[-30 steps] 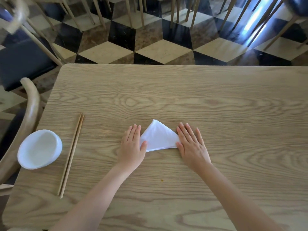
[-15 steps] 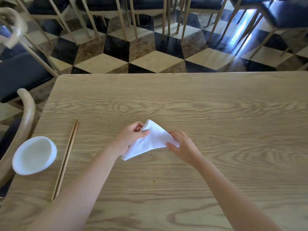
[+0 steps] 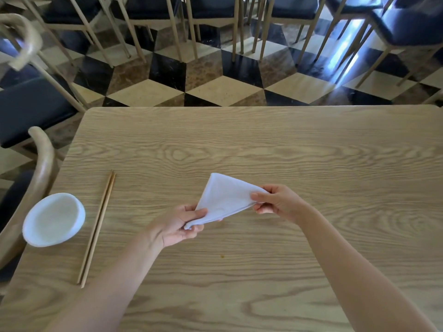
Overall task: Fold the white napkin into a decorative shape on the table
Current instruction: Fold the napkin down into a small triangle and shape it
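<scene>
Wooden desk [image 3: 263,144] carries the work; checkered floor and chairs lie beyond at 12 o'clock. White napkin [image 3: 225,197], folded to a triangle, is held above the desk centre. Risk: layers may slip and the fold open if either pinch loosens. Left hand [image 3: 178,227] pinches its 7 o'clock corner; right hand [image 3: 279,202] pinches its 3 o'clock corner, both nearly closed.

Legible text: none | labels, brands, numbers, signs: none that I can read on anything before me
</scene>
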`<state>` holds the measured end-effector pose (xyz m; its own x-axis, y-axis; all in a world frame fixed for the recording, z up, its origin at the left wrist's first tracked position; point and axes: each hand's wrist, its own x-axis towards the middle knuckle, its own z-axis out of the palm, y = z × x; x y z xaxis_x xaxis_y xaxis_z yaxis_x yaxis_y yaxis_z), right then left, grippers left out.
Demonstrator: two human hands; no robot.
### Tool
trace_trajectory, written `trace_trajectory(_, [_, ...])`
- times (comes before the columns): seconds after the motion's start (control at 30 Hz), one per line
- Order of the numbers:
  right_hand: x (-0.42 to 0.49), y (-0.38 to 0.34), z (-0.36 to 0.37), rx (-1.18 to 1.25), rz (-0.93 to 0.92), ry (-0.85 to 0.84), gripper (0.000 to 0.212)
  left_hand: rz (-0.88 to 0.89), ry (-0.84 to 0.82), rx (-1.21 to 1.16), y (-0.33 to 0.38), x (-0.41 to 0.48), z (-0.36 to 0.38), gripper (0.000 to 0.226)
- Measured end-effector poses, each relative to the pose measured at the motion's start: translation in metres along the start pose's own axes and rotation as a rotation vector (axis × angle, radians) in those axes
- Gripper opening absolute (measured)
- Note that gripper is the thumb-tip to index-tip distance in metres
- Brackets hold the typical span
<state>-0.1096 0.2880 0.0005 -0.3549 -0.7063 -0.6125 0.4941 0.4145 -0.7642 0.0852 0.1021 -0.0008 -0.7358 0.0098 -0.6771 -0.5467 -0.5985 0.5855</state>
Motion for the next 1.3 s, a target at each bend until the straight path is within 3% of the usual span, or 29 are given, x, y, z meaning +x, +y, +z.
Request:
trace_trajectory(0.1, [-0.002,-0.005,-0.004,-0.002,0.061,-0.010,0.013,-0.003,0.051,0.053,0.007,-0.002,-0.004,0.017])
trace_trajectory(0.37, [-0.010,-0.013,-0.007,-0.023,0.071,0.066,0.013,0.004,0.168,0.046,0.019,-0.011,-0.016,0.013])
trace_trajectory(0.53, [-0.016,-0.018,0.002,0.006,-0.036,0.134,0.010,0.137,0.278,0.037,0.017,-0.014,-0.013,0.015])
trace_trajectory(0.67, [-0.031,-0.025,0.013,0.042,-0.183,0.203,0.005,0.319,0.401,-0.288,0.017,-0.019,-0.018,0.026])
trace_trajectory(0.73, [-0.040,-0.031,0.018,0.046,-0.247,0.213,0.007,0.317,0.440,-0.392,0.010,-0.026,-0.011,0.023])
trace_trajectory(0.8, [-0.048,-0.036,0.029,0.007,-0.310,0.236,0.008,0.247,0.549,-0.303,-0.005,-0.033,0.013,0.012])
trace_trajectory(0.87, [-0.054,-0.036,0.044,-0.096,-0.404,0.290,0.006,0.242,0.603,-0.222,-0.018,-0.037,0.050,0.014])
trace_trajectory(1.0, [-0.063,-0.017,0.075,-0.562,-0.630,0.381,0.001,0.314,0.493,-0.207,0.000,-0.045,0.102,0.025])
trace_trajectory(1.07, [-0.068,0.000,0.085,-0.769,-0.792,0.382,0.011,0.304,0.469,-0.193,0.014,-0.044,0.109,0.030])
trace_trajectory(1.17, [-0.074,0.018,0.097,-0.979,-0.899,0.228,0.024,0.321,0.668,-0.211,0.015,-0.039,0.109,0.020])
trace_trajectory(1.3, [-0.077,0.015,0.096,-1.113,-0.760,-0.060,0.048,0.456,0.886,-0.052,0.004,-0.040,0.095,0.015])
